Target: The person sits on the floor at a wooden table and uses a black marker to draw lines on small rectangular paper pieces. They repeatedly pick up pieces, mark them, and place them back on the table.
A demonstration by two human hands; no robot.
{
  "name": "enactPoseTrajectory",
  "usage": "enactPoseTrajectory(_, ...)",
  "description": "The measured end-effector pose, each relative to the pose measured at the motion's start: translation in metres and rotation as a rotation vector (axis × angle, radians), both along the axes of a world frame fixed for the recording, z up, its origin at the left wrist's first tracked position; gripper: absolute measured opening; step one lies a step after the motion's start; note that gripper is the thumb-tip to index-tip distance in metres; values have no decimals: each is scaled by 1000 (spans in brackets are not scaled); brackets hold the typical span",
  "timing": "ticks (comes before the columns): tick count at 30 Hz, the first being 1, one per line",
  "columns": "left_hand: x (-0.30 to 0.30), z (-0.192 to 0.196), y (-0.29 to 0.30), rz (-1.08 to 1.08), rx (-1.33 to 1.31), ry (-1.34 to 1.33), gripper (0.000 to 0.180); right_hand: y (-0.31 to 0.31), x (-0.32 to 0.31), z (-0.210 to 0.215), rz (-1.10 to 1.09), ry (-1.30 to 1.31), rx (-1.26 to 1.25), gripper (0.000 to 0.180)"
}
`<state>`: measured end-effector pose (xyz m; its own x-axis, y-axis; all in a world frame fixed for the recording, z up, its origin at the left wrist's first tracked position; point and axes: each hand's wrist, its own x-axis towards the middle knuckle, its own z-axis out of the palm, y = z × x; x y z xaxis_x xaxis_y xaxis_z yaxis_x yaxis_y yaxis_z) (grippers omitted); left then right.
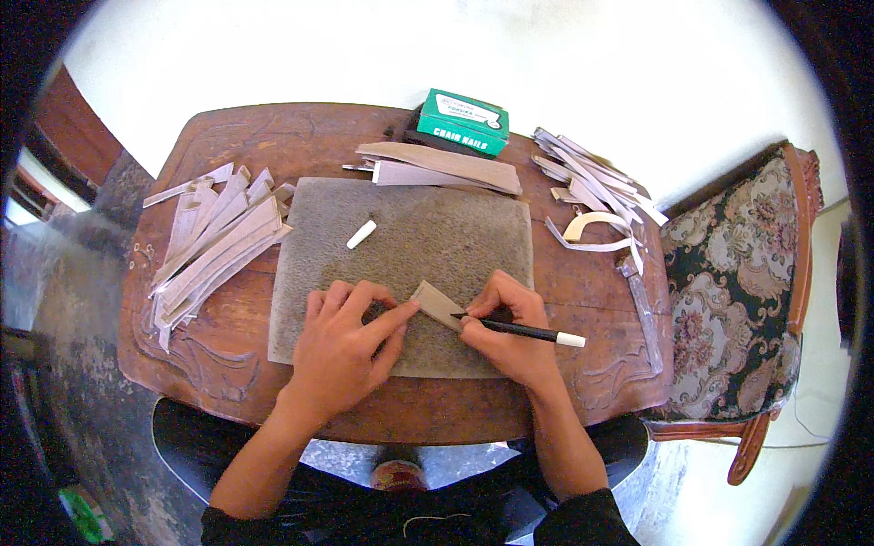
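Note:
A short, flat beige strip (439, 303) lies slanted on the grey textured mat (314, 250). At its far left end, the fingertips of my left hand (350, 332) hold it steady, with the hand resting on the mat. My right hand (510, 332) grips a black pen (519, 328) with a white rear end. The pen's tip is at the strip's right edge, and my right fingers are close against its near end, partly covering it. A loose white pen cap (361, 235) lies on the mat beyond my hands.
The mat sits on a carved wooden table (428, 414). Piles of thin strips (223, 241) lie at left, right and behind the mat. A green box (464, 123) stands at the back. Beside a curved yellowish piece (592, 223) are more strips. A patterned chair (733, 282) stands right.

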<state>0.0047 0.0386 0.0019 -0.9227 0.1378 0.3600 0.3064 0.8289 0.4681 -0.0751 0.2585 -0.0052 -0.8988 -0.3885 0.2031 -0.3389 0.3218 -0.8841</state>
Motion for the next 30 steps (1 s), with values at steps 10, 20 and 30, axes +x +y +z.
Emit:
enactPoseTrajectory(10, -1, -1, 1, 1, -2, -9, 30, 12, 7, 9, -67, -186, -169, 19)
enactPoseTrajectory(20, 0, -1, 1, -4, 16, -14, 30, 15, 20, 11, -48, -2, -48, 20)
enactPoseTrajectory(30, 1, -1, 0, 5, 22, -36, 30, 12, 13, 3, -75, -8, 59, 22)
